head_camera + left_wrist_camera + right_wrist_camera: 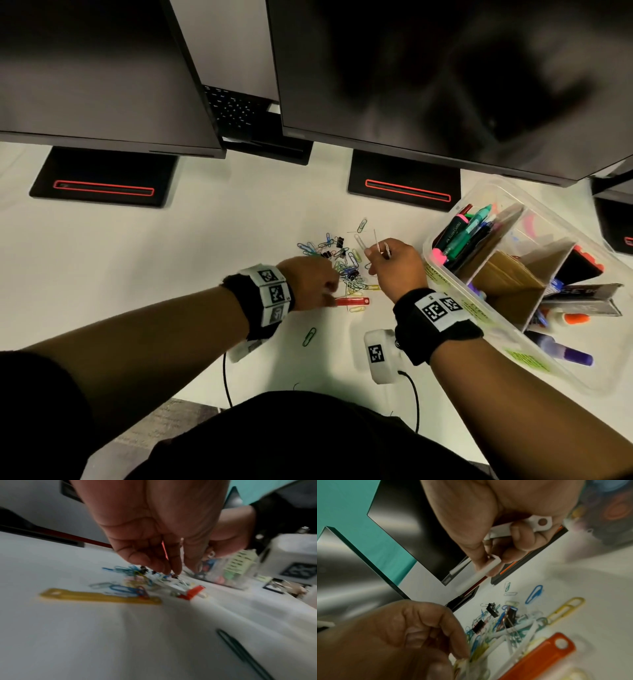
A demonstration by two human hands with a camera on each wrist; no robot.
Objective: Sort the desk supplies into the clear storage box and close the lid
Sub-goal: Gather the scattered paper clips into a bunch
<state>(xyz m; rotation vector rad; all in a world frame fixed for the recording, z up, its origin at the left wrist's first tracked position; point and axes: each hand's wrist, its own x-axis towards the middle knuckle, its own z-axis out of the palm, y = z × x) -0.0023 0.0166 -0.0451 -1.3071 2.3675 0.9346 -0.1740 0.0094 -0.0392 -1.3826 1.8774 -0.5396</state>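
A person's two hands work over a white desk (171, 257), seen from above. At the centre lies a loose pile of coloured paper clips (342, 263) mixed with small black binder clips (492, 609).

The left hand (310, 281), at about 9 o'clock from the pile, reaches into it with fingers curled and fingertips (171, 569) drawn together; the blur hides whether they grip anything.

The right hand (397, 265), at about 3 o'clock from the pile, is raised just above the desk, its fingers closed round several white plastic clips (489, 566).

A flat red plastic clip (352, 301) lies at the pile's 6 o'clock edge, just beside the left hand. A lone green paper clip (309, 336) lies apart, farther toward 6 o'clock.

The clear storage box (513, 342) stands at 3 o'clock, lid off, just beside the right wrist. Cardboard dividers (548, 270) split it into compartments. The far one holds highlighters and pens (462, 233); the nearer ones hold glue sticks (568, 353).

Two dark monitors (428, 75) stand along the 12 o'clock edge.
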